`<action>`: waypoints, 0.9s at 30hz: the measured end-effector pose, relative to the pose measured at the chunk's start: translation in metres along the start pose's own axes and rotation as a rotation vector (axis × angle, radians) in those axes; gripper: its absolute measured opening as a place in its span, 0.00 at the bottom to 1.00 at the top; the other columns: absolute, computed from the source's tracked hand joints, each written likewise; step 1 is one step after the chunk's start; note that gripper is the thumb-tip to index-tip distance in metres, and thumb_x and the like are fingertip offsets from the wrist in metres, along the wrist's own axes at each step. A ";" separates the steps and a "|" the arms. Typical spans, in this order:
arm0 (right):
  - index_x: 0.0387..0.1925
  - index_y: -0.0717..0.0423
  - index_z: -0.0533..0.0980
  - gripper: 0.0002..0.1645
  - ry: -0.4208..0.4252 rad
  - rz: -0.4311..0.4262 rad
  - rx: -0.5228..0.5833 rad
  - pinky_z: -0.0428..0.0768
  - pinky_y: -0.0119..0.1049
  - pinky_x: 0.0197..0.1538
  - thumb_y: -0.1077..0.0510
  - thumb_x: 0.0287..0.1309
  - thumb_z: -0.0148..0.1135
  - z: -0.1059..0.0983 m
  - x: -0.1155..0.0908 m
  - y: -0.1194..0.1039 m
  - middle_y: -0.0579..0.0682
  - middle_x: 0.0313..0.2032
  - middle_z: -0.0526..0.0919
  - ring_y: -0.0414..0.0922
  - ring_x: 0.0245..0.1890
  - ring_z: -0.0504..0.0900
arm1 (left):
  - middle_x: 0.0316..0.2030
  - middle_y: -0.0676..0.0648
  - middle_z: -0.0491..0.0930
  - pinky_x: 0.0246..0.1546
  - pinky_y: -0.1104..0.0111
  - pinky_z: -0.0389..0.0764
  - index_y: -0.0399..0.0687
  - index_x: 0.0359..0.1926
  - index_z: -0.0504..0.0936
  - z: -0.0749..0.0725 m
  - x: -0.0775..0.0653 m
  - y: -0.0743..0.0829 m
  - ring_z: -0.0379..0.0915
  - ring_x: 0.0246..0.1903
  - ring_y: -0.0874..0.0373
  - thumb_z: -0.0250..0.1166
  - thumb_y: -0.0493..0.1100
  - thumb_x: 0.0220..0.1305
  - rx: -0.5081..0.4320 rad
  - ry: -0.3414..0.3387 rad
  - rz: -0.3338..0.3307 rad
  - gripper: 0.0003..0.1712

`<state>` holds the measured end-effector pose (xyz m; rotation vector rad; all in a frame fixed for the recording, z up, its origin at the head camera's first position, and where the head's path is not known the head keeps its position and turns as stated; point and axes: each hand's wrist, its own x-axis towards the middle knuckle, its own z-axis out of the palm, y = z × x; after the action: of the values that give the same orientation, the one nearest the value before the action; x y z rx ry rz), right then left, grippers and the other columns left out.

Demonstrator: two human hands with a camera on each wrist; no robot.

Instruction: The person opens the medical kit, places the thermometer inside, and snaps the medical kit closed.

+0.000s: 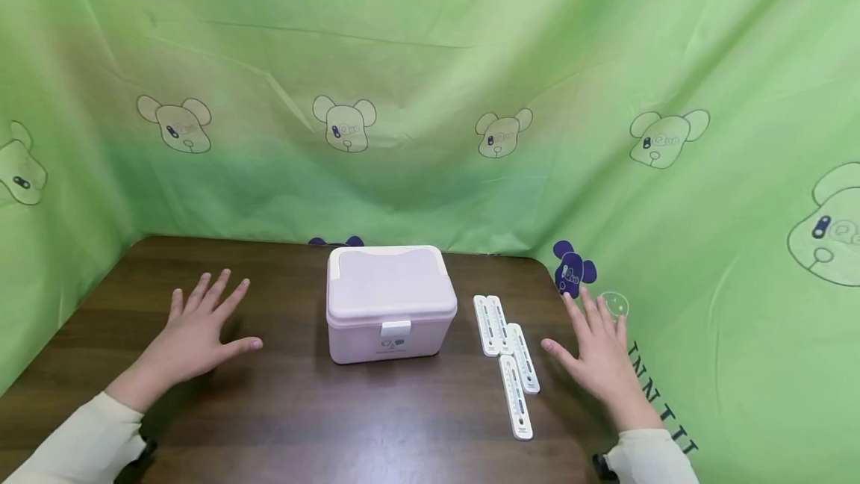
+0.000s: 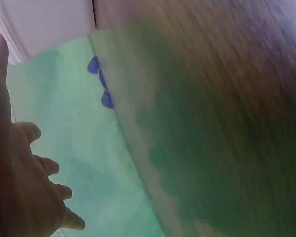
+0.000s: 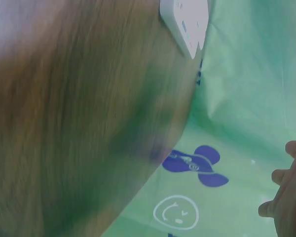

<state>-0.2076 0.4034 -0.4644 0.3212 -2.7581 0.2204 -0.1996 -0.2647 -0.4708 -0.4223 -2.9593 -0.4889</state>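
My left hand (image 1: 191,342) is spread with straight fingers over the left part of the table, holding nothing. On the other side my right hand (image 1: 600,357) hovers at the table's right edge, its fingers also spread and nothing in them. Between them stands a pale pink lidded box (image 1: 392,305), lid down, with a white latch (image 1: 396,329) on its front. Right of the box lie several white thermometers (image 1: 516,396) with printed scales, side by side and partly staggered; they are nearest to my right hand. The right wrist view catches an end of the white thermometers (image 3: 187,24).
The dark brown wooden table (image 1: 269,424) has rounded far corners. A green curtain (image 1: 430,193) printed with bear heads hangs close behind the table and along both sides. Black bands show at both sleeve cuffs.
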 end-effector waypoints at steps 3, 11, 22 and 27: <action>0.83 0.42 0.41 0.60 0.011 0.010 0.023 0.26 0.71 0.75 0.30 0.63 0.63 0.004 -0.002 -0.006 0.51 0.82 0.34 0.64 0.80 0.33 | 0.81 0.34 0.33 0.68 0.26 0.23 0.55 0.83 0.41 0.003 0.002 0.007 0.23 0.78 0.30 0.64 0.75 0.60 -0.020 -0.008 -0.005 0.64; 0.83 0.46 0.43 0.61 0.052 0.010 0.085 0.27 0.68 0.76 0.33 0.62 0.65 0.007 -0.003 -0.028 0.56 0.82 0.41 0.64 0.80 0.38 | 0.81 0.34 0.36 0.70 0.25 0.33 0.47 0.83 0.41 0.011 0.009 0.029 0.26 0.79 0.32 0.70 0.73 0.55 -0.093 0.021 0.016 0.71; 0.83 0.47 0.47 0.60 0.064 0.063 0.169 0.36 0.68 0.78 0.33 0.61 0.67 0.010 0.002 -0.063 0.58 0.81 0.47 0.65 0.80 0.45 | 0.82 0.37 0.41 0.71 0.28 0.44 0.48 0.83 0.41 0.028 0.021 0.058 0.32 0.80 0.34 0.77 0.68 0.50 -0.265 0.075 0.048 0.74; 0.82 0.52 0.49 0.61 0.065 0.097 0.235 0.40 0.70 0.77 0.33 0.60 0.68 0.014 0.000 -0.081 0.60 0.81 0.49 0.67 0.78 0.47 | 0.82 0.41 0.40 0.73 0.30 0.48 0.50 0.83 0.39 0.039 0.027 0.074 0.33 0.80 0.36 0.79 0.65 0.50 -0.384 0.066 0.023 0.74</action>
<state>-0.1919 0.3233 -0.4680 0.2352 -2.6883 0.5720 -0.2062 -0.1774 -0.4811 -0.4635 -2.7888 -1.0521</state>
